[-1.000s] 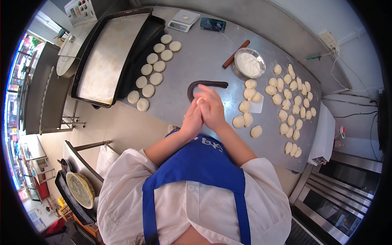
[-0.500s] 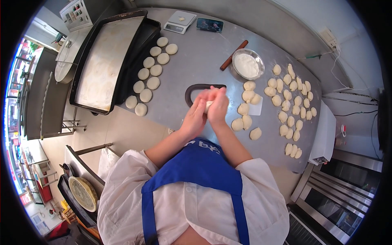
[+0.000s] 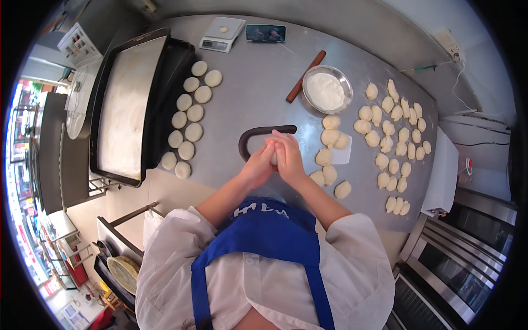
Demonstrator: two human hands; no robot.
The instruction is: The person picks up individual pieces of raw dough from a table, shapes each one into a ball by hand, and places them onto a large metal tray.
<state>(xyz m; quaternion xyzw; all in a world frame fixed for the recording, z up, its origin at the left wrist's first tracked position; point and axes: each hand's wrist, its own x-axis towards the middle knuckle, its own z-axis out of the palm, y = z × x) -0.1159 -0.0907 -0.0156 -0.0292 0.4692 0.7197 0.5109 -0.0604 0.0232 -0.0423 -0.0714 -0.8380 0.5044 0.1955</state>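
Note:
My left hand (image 3: 259,164) and my right hand (image 3: 287,155) are cupped together over the steel table (image 3: 242,88), their fingers closed round a pale dough piece (image 3: 273,159), which is mostly hidden. A dark, curved rope of soft-looking filling (image 3: 243,142) lies just beyond them. Several rough dough lumps (image 3: 330,137) sit right of my hands, some on a white plastic scraper (image 3: 344,155). More lumps (image 3: 381,161) spread to the far right. Several flattened dough rounds (image 3: 186,149) lie at the left in uneven rows.
Stacked black-rimmed baking trays (image 3: 124,104) fill the table's left end. At the back are a white scale (image 3: 221,36), a propped phone (image 3: 265,33), a wooden rolling pin (image 3: 306,76) and a steel bowl of flour (image 3: 325,89). Steel ovens (image 3: 462,250) stand at lower right, a rack (image 3: 124,220) at lower left.
My cupped hands have turned and shifted round the dough, the right fingers now lying over the left ones. The whole scene has shifted a little in the view, the table's back appearing lower.

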